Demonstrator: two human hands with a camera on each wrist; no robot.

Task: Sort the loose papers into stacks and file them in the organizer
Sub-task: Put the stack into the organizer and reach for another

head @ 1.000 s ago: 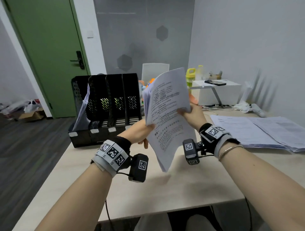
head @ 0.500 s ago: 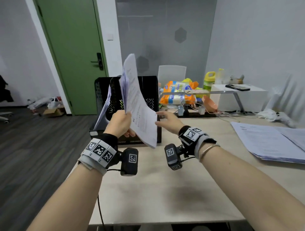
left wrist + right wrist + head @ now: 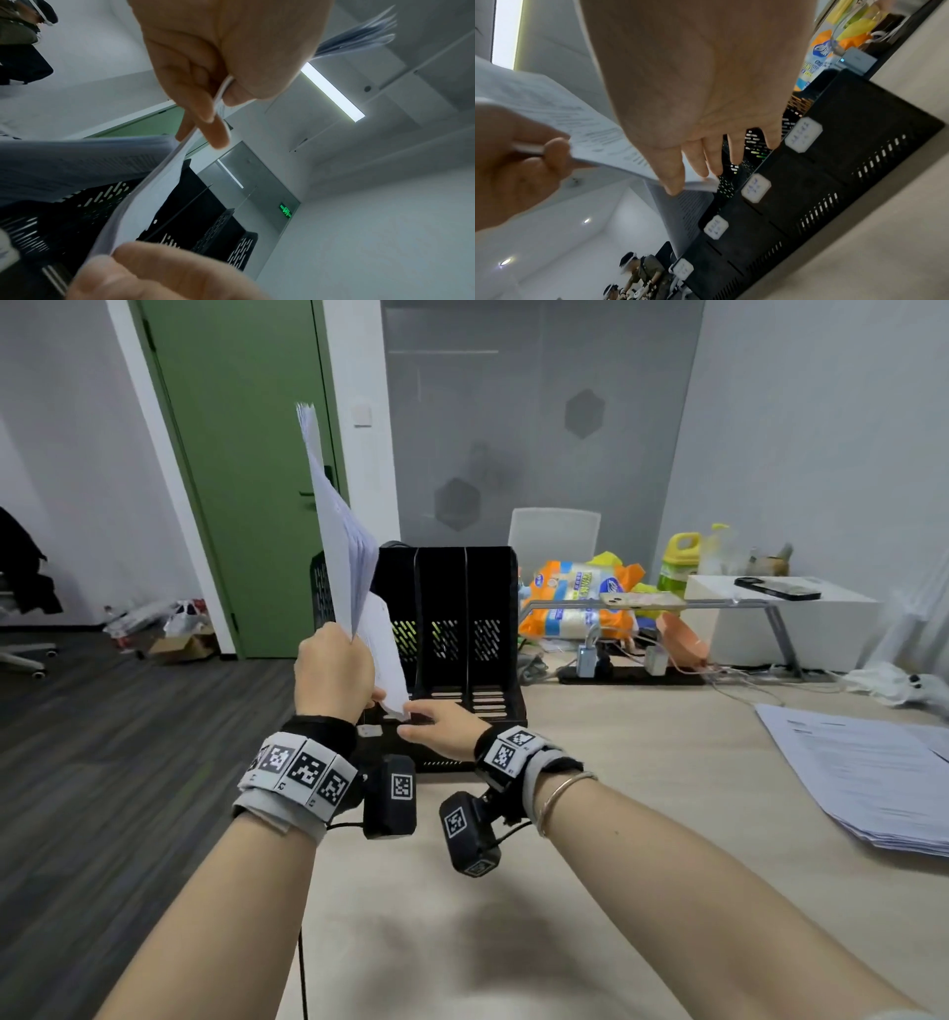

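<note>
My left hand grips a sheaf of papers by its lower edge, thumb and curled fingers pinching it; the left wrist view shows that clamp on the white sheet edges. The sheaf is white printed pages, several sheets thick, standing nearly upright and seen almost edge-on from the head view, top corners slightly fanned and reaching up in front of the green door. Text lines show on the pages but are too blurred to read. The sheaf's lowest corner dips in front of the organizer, above its left slots.

My right hand is released, fingers straight and spread, fingertips touching that lower corner from below; it is not clasping anything.

The organizer is black, perforated, with upright dividers and small white labels on its front lip, handwriting unreadable. It sits at the far left of the light wooden table. Its leftmost slot already has paper in it, seen in the right wrist view.

A loose stack of papers lies flat at the table's right edge, well apart from both hands.
</note>
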